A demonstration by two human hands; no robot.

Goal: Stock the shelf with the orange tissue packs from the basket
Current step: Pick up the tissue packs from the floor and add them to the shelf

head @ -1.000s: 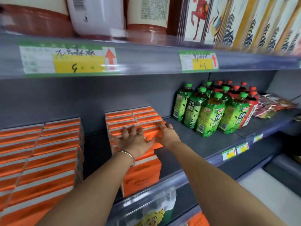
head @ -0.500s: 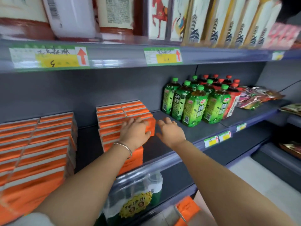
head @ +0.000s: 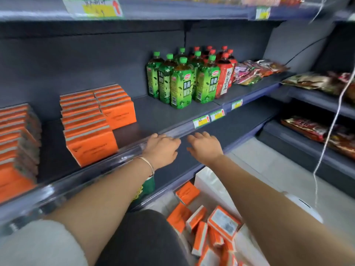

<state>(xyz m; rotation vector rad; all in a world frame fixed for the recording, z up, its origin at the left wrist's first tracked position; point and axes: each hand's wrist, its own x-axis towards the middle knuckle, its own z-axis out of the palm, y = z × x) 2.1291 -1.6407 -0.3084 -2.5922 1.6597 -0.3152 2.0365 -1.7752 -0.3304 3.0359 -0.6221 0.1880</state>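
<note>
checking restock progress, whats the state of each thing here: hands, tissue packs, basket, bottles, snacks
left hand: open, empty, at the shelf edge
right hand: open, empty
shelved tissue packs: stacked in neat rows
basket tissue packs: loose, jumbled, not yet shelved
basket: holds packs
green bottles: upright, capped
red bottles: upright, capped
snack bags: lying flat

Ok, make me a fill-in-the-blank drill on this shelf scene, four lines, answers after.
1. The bracelet sits on the ___ wrist.
2. The left hand and right hand hold ___.
3. The bottles nearest the stacked tissue packs have ___ caps.
4. The loose packs lie ___ the shelf.
Missing words: left; nothing; green; below.
</note>
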